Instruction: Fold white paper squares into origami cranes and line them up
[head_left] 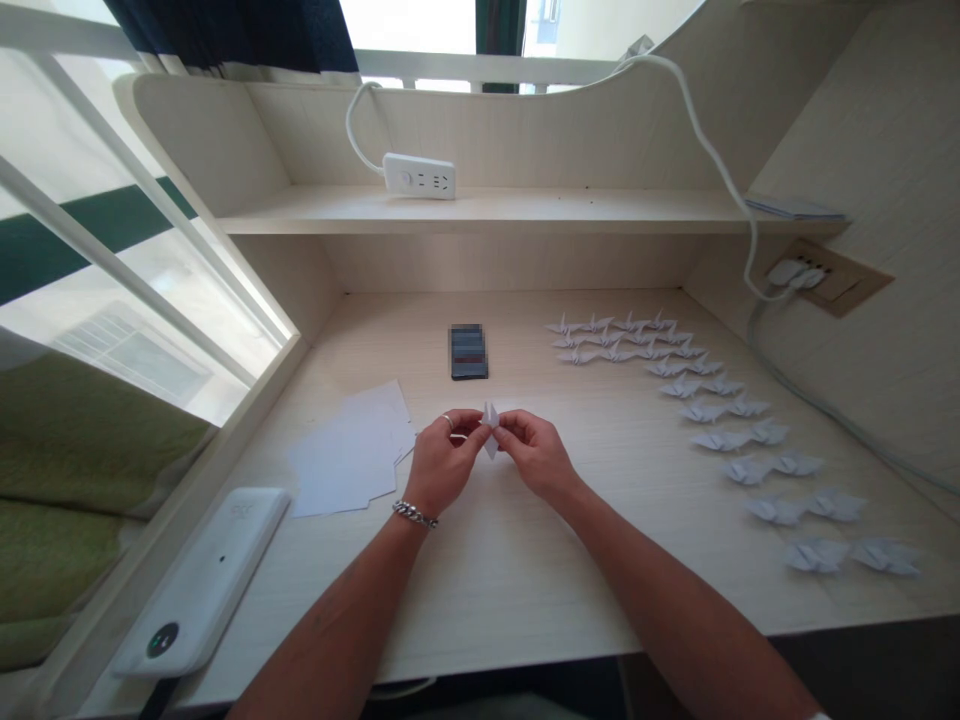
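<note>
Between my two hands, above the middle of the desk, is a small piece of folded white paper, narrow and diamond-shaped with a split upper end. My left hand pinches its left side between thumb and fingers; a ring and a chain bracelet are on that hand and wrist. From the other side, my right hand pinches the same paper. The fingers partly cover its edges. Left of my left hand lies a loose spread of white paper sheets.
Rows of folded white paper cranes line the desk's right side. Beyond my hands lies a dark phone. A white device rests at the left edge. A power strip stands on the shelf; a white cable runs to a wall socket.
</note>
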